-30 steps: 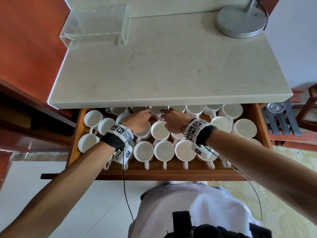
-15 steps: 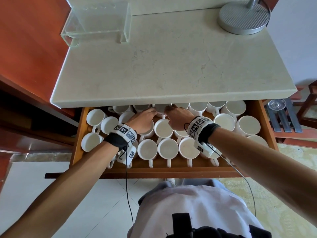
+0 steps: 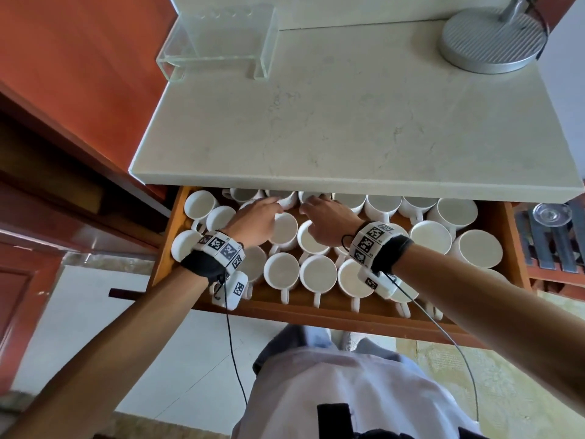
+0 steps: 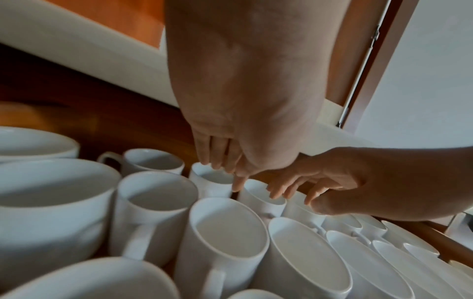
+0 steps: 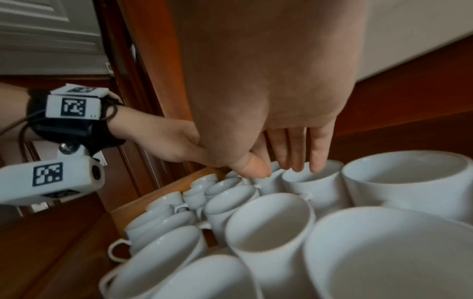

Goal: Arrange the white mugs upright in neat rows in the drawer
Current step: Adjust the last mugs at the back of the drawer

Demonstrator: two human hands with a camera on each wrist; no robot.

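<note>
The back row of white mugs sits half under the overhang of the pale stone surface, so only the near rims show, and how far that row runs back cannot be told. All the mugs stand upright, mouths up, inside the open wooden drawer; several in the front row are covered by the wrists and the tagged wristbands. The left hand and right hand reach side by side to the back of the drawer, close together but apart. In the left wrist view the left fingers hang loosely over a back-row mug's rim, the thumb tip against its outer wall; whether they actually grip it cannot be told. In the right wrist view the right fingers dip straight to the rim of another mug, thumb beside it, with no clear clamp. The wristbands carry black-and-white square codes; the tiny characters beside one are too small to read.
</note>
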